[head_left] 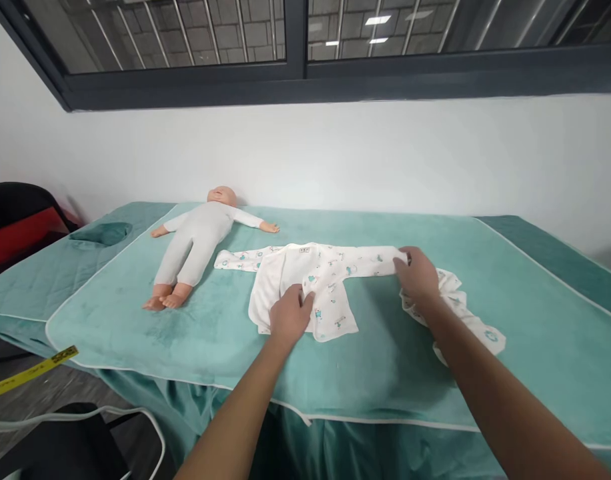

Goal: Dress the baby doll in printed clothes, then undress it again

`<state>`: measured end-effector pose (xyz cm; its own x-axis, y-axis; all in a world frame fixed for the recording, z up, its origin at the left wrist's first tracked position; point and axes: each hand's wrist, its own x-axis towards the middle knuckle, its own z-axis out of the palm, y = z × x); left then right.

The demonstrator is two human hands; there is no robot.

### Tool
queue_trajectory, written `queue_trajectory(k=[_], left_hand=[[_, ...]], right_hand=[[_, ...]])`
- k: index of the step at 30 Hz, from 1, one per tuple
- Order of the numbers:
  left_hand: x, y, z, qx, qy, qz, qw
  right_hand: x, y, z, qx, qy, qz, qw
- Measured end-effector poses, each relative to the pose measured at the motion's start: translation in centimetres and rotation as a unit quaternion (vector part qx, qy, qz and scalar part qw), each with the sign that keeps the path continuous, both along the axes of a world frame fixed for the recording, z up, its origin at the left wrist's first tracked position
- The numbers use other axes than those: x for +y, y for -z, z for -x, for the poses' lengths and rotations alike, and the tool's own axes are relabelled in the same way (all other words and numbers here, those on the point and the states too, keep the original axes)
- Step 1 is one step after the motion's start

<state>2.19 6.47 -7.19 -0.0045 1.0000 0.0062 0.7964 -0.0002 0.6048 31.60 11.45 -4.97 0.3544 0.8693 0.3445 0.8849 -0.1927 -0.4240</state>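
One shirt [331, 303] is lying spread, the right hand [418, 277] pinching its cuff [398, 255], the left hand [288, 316] touching it, grip unclear.

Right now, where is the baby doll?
In the head view, the baby doll lies on the left part of the green blanket, left of the printed shirt, its head toward the white wall.

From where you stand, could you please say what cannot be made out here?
Head view: the neck label on the printed baby shirt is too small to read.
Head view: fabric beneath the left hand, hidden by it.
Head view: part of the crumpled printed garment, behind the right forearm.
Head view: red-and-black object, cut by the left edge.
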Motion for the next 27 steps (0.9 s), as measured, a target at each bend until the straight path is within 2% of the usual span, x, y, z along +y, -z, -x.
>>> queue_trajectory(k=[3,5,8,10,12,15,17,20,23,25,27], left_hand=[[-0.1,0.0,0.0,-0.004,0.001,0.003,1.0],[0.0,0.0,0.1,-0.011,-0.003,0.007,1.0],[0.0,0.1,0.1,-0.019,-0.003,0.003,1.0],[0.1,0.1,0.2,-0.023,0.001,-0.003,1.0],[0.1,0.2,0.2,-0.026,0.004,-0.009,1.0],[0.1,0.3,0.2,-0.028,0.005,-0.018,0.999],[0.1,0.4,0.2,-0.031,0.003,-0.015,0.999],[0.1,0.3,0.3,-0.046,-0.002,-0.007,0.999],[0.4,0.2,0.3,-0.068,-0.007,0.002,0.998],[0.8,0.1,0.3,-0.085,-0.014,0.01,0.996],[1.3,0.0,0.2,-0.097,-0.027,0.016,0.995]], right_hand=[[1.7,-0.9,-0.4,-0.007,-0.005,-0.054,0.999],[2.3,-0.9,0.4,-0.012,-0.016,-0.081,0.996],[2.1,0.0,3.5,-0.043,-0.096,-0.1,0.989],[1.3,1.2,6.2,-0.081,-0.194,-0.069,0.975],[0.4,2.4,8.6,-0.116,-0.266,-0.005,0.957],[-0.7,3.5,10.5,-0.131,-0.279,0.066,0.949],[-1.3,3.6,10.8,-0.121,-0.268,0.074,0.953],[-3.3,3.3,11.0,-0.08,-0.275,0.031,0.958],[-7.1,3.2,12.1,-0.043,-0.313,-0.023,0.948],[-9.9,3.4,13.2,-0.05,-0.337,-0.034,0.94],[-12.0,3.6,14.4,-0.068,-0.322,-0.036,0.943]])
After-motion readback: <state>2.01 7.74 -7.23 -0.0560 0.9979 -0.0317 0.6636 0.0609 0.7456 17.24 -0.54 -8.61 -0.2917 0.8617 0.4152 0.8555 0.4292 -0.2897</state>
